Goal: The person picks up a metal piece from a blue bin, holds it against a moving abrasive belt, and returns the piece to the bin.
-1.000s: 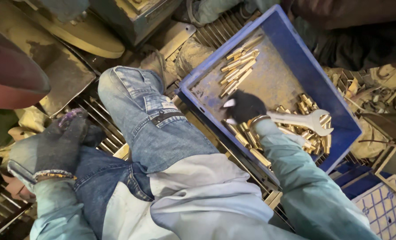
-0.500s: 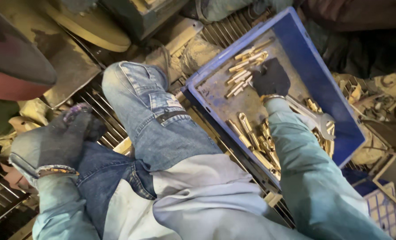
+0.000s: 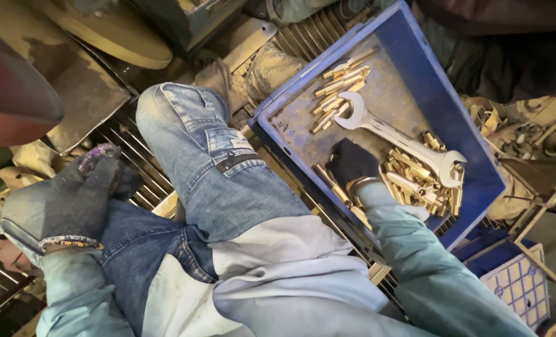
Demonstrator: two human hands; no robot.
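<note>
Inside blue tray (image 3: pixel 437 93), silver wrench (image 3: pixel 393 134), brass rods (image 3: pixel 415 181), gloved right hand (image 3: pixel 351 163)

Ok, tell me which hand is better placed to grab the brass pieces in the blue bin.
Right. The right hand is inside the blue bin, touching the brass pieces; the left hand rests by the knee, outside it.

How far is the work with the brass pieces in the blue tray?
Done, it seems: a small row of brass rods lies apart at the far end of the blue tray. In hand: the gloved right hand reaches into the tray beside the spanner; whether it grips anything is hidden. The left hand rests outside. Left: a jumbled pile of brass pieces.
</note>
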